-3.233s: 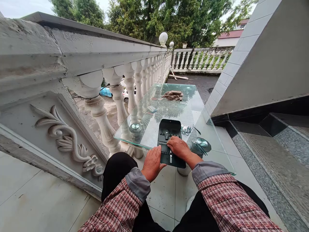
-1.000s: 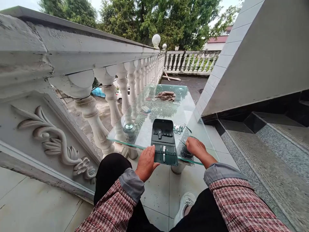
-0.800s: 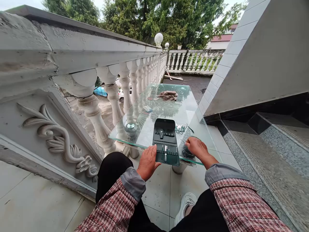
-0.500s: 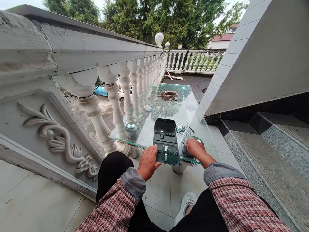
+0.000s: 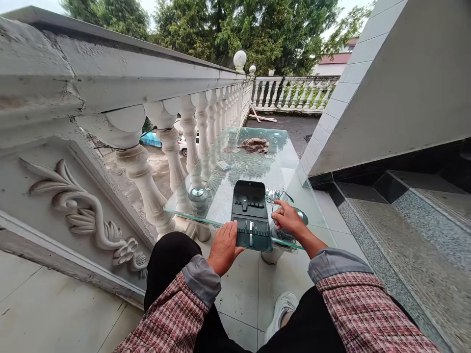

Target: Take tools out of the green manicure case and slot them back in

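Observation:
A dark tool case [image 5: 249, 211] lies unfolded at the near edge of the glass table, with several small metal tools in its lower flap and one in the upper. My left hand [image 5: 223, 247] grips the case's lower left edge, thumb below it. Just right of the case, my right hand [image 5: 289, 219] is over the glass with its index finger extended and the other fingers curled; whether anything is in it is too small to tell. Several small metal tools [image 5: 275, 195] lie on the glass beyond that hand.
The glass table [image 5: 257, 169] has a crumpled brown cloth [image 5: 254, 145] at its far end and a small flat packet [image 5: 223, 165] left of centre. A white balustrade [image 5: 142, 171] runs along the left; stone steps [image 5: 390, 230] rise on the right.
My right hand has moved slightly up and left, nearer the loose tools, and its index finger now stretches out. My left hand still holds the case's edge.

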Demonstrator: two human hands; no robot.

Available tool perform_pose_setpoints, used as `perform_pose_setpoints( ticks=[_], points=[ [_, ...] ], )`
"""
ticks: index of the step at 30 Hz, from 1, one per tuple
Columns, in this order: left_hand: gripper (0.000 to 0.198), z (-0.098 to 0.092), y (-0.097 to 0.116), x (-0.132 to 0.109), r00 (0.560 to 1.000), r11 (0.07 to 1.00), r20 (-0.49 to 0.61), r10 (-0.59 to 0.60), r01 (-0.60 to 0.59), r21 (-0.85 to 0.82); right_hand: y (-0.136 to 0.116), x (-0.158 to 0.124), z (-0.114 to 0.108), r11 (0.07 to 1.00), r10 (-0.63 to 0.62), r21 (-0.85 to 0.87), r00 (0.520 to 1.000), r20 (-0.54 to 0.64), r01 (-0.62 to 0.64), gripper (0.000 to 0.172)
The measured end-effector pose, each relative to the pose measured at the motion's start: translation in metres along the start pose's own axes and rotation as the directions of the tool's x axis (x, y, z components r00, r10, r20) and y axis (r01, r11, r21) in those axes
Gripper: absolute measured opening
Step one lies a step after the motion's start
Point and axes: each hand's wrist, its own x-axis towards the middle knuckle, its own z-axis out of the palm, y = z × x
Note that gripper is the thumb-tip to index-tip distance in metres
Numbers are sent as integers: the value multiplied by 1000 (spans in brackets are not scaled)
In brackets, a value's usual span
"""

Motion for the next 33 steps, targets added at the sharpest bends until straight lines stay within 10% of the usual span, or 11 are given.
perform_pose_setpoints(
  ticks=[15,33],
  points=[
    [93,-1,2,1,1000,1000,10,-3,3,12,-8,-2,22,964,-41,266,990,137,3,53],
    [88,2,1,1,1000,999,18,4,-4,37,-25,4,49,952,-56,302,998,24,46,16]
  ],
)
